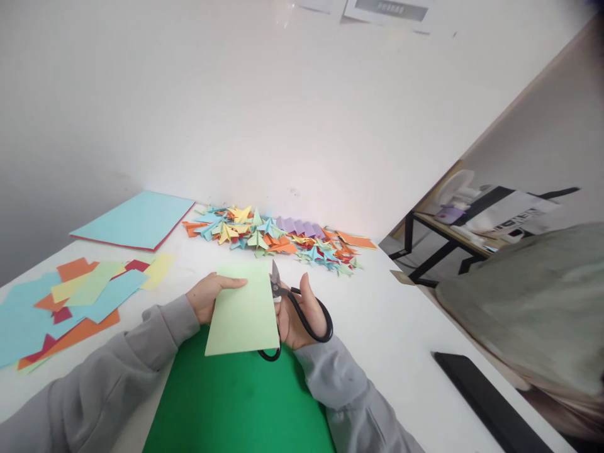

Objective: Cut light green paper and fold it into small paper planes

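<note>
A pale green sheet of paper (243,318) is pinched at its left edge by my left hand (206,297), the thumb lying on top. My right hand (302,318) grips a pair of scissors (291,299) with black loop handles. Their blades point away from me at the sheet's right edge, one blade showing above the paper. Part of the lower handle loop is hidden behind the sheet. Whether the blades are cutting into the paper I cannot tell.
Folded paper pieces (257,236) in many colours lie along the wall. Blue sheets (136,220) rest at the back left, above scattered coloured scraps (89,283). A black bar-shaped object (486,399) lies on the white table (391,333) at right. Beyond stands a shelf (448,229).
</note>
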Tool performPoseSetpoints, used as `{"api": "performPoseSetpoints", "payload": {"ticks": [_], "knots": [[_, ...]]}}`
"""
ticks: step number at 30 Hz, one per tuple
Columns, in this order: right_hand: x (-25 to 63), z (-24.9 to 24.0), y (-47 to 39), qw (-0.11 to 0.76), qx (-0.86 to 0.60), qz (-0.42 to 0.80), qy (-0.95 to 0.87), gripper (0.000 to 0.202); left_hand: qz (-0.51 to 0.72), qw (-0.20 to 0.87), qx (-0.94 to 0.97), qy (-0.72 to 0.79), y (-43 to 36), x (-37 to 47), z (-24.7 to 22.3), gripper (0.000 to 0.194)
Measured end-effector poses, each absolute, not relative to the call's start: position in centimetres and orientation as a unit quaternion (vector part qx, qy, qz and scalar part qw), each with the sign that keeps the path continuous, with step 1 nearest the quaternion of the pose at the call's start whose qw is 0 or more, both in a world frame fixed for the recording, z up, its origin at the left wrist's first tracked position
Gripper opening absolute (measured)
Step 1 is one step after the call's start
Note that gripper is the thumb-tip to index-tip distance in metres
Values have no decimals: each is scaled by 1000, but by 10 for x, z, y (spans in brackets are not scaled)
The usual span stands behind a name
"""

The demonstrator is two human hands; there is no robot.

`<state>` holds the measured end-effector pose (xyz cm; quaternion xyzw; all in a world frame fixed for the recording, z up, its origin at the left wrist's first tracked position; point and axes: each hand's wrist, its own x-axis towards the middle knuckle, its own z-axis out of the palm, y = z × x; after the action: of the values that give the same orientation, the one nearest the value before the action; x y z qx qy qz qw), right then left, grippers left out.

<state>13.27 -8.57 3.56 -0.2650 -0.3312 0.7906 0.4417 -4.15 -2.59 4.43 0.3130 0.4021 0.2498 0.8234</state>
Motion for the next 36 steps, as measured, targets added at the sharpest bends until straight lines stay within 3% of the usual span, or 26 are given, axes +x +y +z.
{"api": "performPoseSetpoints", "payload": {"ticks": [15,24,30,36], "knots": [[134,34,-84,434,-183,827,-306,65,228,834,326,381,-30,-40,42,22],[134,34,-85,449,-241,788,-346,71,224,836,301,400,-27,-41,45,21],[136,38,-85,456,-226,807,-300,64,255,819,331,393,-30,-41,42,25],[138,40,-88,427,-205,824,-312,78,223,874,284,324,-26,-46,42,36]]}}
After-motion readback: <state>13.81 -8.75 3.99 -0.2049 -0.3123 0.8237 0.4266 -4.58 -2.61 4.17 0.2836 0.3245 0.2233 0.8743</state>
